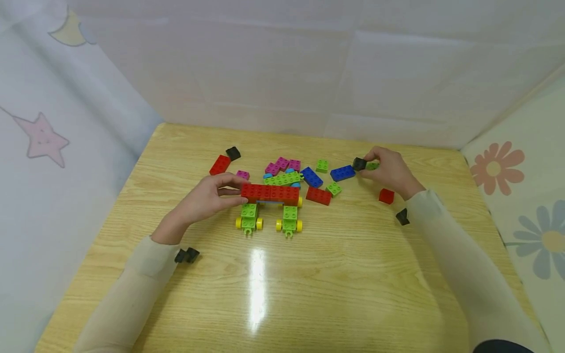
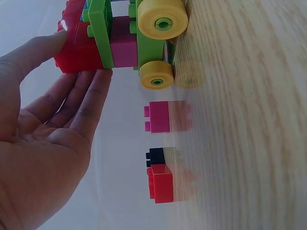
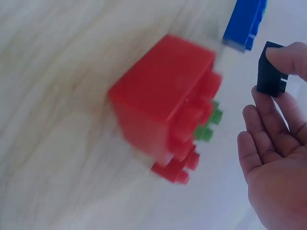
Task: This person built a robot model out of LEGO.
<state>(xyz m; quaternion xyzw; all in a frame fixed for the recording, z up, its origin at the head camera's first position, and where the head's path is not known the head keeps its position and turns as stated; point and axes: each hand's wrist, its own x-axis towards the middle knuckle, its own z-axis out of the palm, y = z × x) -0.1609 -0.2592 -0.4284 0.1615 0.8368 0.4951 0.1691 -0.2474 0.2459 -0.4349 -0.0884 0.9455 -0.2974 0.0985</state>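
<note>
A toy vehicle of building bricks has red bricks (image 1: 270, 192) across its top, green wheeled bases (image 1: 289, 218) and yellow wheels (image 2: 163, 19). My left hand (image 1: 207, 197) grips the left end of its red top, thumb on one face and fingers on another in the left wrist view. At the back right, my right hand (image 1: 390, 169) pinches a small black brick (image 3: 271, 69) between thumb and fingers. Close by that hand lie a blue brick (image 1: 342, 173), a small red brick (image 1: 386, 196) and a green piece (image 1: 372, 165), which the hand partly hides.
Behind the vehicle are a green base with blue wheels (image 1: 282, 179) and several pink bricks (image 1: 282, 163). A red brick (image 1: 219, 165) and a black brick (image 1: 233, 153) lie at the back left. More black pieces (image 1: 187, 255) are by the left sleeve. A white cloth (image 1: 282, 73) hangs behind the table.
</note>
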